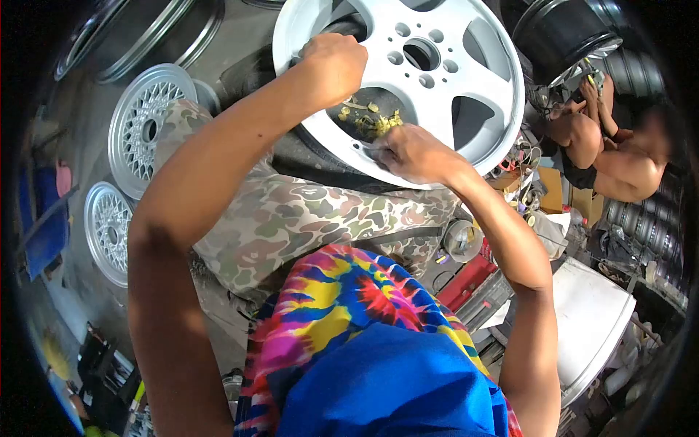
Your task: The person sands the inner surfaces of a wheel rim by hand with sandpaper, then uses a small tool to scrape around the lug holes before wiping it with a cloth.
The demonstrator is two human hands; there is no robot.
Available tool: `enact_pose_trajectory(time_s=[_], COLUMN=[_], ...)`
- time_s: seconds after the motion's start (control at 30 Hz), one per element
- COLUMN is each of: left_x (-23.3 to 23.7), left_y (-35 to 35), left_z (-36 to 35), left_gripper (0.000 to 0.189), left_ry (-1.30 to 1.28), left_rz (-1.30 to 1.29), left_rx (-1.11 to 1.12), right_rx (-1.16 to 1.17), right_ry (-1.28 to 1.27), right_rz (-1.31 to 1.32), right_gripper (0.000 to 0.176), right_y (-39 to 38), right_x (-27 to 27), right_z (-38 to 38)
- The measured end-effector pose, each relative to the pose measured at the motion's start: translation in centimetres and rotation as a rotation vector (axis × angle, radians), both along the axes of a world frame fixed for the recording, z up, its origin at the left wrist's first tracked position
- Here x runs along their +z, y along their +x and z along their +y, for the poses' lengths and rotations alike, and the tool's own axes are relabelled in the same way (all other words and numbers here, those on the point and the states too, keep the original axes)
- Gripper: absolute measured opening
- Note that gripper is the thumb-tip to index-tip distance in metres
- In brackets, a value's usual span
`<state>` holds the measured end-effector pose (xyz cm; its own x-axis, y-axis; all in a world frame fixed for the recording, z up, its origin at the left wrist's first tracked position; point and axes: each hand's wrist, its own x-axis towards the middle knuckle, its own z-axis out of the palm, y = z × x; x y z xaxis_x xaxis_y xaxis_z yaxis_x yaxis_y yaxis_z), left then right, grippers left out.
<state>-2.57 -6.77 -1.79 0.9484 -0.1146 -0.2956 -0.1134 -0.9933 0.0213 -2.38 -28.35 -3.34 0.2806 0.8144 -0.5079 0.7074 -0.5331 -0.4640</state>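
At top centre, a black, tyre-like support (314,155) carries the white wheel (435,105) and yellow scraps (380,124); grey floor (244,33) bears mesh wheels (120,138) at left.

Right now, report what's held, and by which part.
The left hand and blurred right hand curl at the white wheel near its rim; what either grips, and where, cannot be told.

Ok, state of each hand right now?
Left hand: closed over the white wheel; anything inside is hidden.
Right hand: blurred at the wheel's edge; grip can't be told.
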Motion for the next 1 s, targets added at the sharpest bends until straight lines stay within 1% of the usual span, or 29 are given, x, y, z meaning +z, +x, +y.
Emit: enact_pose_trajectory(time_s=[0.03,0.07,0.1,0.17,0.23,0.3,0.33,0.37,0.43,0.47,0.5,0.53,0.6,0.63,0.7,0.73,0.77,0.83,0.87,0.9,0.97,1.0], left_x=[0.0,0.0,-0.1,-0.4,0.1,-0.5,-0.5,-0.6,-0.8,-0.9,-0.8,-0.7,-0.4,-0.4,-0.4,-0.6,-0.7,-0.8,-0.8,-0.7,-0.9,-0.8], left_y=[-0.2,-0.2,-0.4,-0.6,-0.4,-0.2,-0.2,0.0,0.1,0.1,0.0,0.1,0.6,0.6,0.7,0.7,0.7,0.8,1.0,1.1,0.8,0.5], left_z=[-0.2,-0.3,-0.2,0.0,-0.2,-0.3,-0.2,-0.2,-0.7,-0.4,-0.2,-0.2,-0.5,-0.6,-0.8,-1.1,-0.9,-0.7,-0.9,-1.0,-1.0,-0.8], left_gripper=[0.016,0.016,0.014,0.014,0.012,0.012,0.012,0.012,0.012,0.012,0.012,0.013,0.014,0.016,0.016,0.016,0.016,0.015,0.015,0.015,0.014,0.015], left_ry=[0.021,0.019,0.018,0.014,0.011,0.001,-0.012,-0.004,0.031,0.023,-0.023,-0.063,-0.038,-0.017,0.012,0.027,0.017,-0.024,-0.025,-0.005,0.008,-0.026], left_rz=[-0.060,-0.060,-0.103,-0.140,-0.108,-0.148,-0.182,-0.185,-0.176,-0.173,-0.182,-0.197,-0.178,-0.151,-0.167,-0.177,-0.179,-0.166,-0.171,-0.142,-0.105,-0.153], left_rx=[0.006,0.009,-0.016,-0.033,-0.019,-0.031,-0.029,-0.026,-0.027,-0.022,-0.037,-0.057,-0.063,-0.057,-0.056,-0.061,-0.057,-0.058,-0.061,-0.049,-0.032,-0.053], right_rx=[0.000,0.005,0.012,-0.064,-0.129,-0.035,-0.108,-0.105,-0.066,-0.095,-0.099,-0.073,-0.051,-0.053,-0.028,-0.008,-0.005,-0.187,-0.136,-0.138,-0.004,0.070], right_ry=[0.062,0.125,0.123,0.132,0.146,0.014,0.117,0.125,0.205,0.151,0.142,0.133,0.106,0.113,0.035,0.114,0.104,0.197,0.243,0.244,0.005,-0.108], right_rz=[0.022,0.045,0.049,0.224,0.230,-0.065,-0.090,-0.093,0.025,0.085,0.089,0.022,-0.155,-0.159,-0.090,-0.013,-0.015,0.207,0.106,0.102,-0.114,-0.090], right_gripper=[0.017,0.018,0.018,0.018,0.017,0.016,0.015,0.015,0.016,0.017,0.017,0.014,0.013,0.013,0.015,0.019,0.019,0.022,0.020,0.020,0.018,0.018], right_y=[0.0,0.1,0.1,0.1,-0.2,-0.9,-1.2,-0.9,-0.7,-0.7,-0.8,-1.0,-1.8,-1.8,-1.1,-0.6,-0.5,-0.6,-1.1,-1.1,-1.0,-0.4], right_x=[-0.3,-0.5,0.2,2.1,1.0,-0.2,-1.8,-2.5,-1.3,0.0,-0.2,-0.5,-1.1,-1.1,-1.3,-1.1,-1.0,0.5,-0.6,0.0,1.5,2.2], right_z=[-0.1,0.0,-0.3,-1.3,-0.6,1.6,2.0,1.4,0.5,-0.1,-0.2,-0.2,1.3,1.8,2.6,1.9,1.7,1.5,1.2,0.8,-0.6,-1.4])
